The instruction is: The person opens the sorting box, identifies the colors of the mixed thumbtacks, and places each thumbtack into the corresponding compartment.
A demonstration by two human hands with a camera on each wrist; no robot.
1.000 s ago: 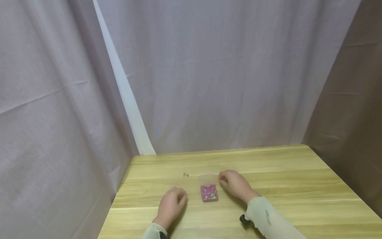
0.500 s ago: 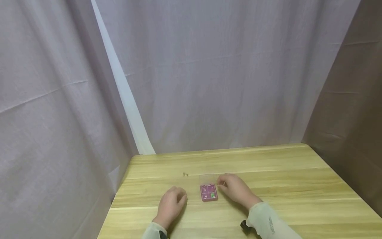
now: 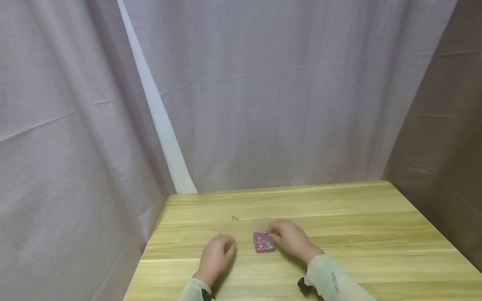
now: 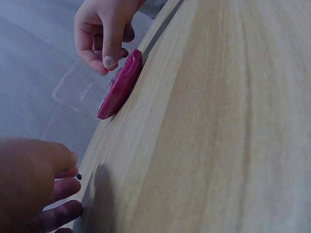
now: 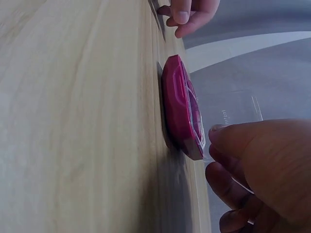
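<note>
A magenta box (image 3: 264, 246) with several compartments lies on the table, like a small pill case. Its clear lid (image 4: 77, 92) is swung back. Green pieces (image 3: 269, 244) sit in the near right compartment, and small pale bits show in others. My right hand (image 3: 291, 239) has its bent thumb and fingers over the box's far right compartment, covering it. Whether the fingertips pinch something tiny cannot be seen. Left of the box, my left hand (image 3: 216, 256) rests on the table with loosely bent fingers and holds nothing visible.
A few tiny dark pieces (image 3: 235, 218) lie on the wooden table (image 3: 357, 225) beyond the left hand, left of the lid. Grey curtains (image 3: 286, 104) hang behind and on both sides. Each wrist carries a black strap fitting (image 3: 303, 286).
My right hand has moved left from beside the lid, and its fingertips are now over the box. The left hand and the box have stayed in place.
</note>
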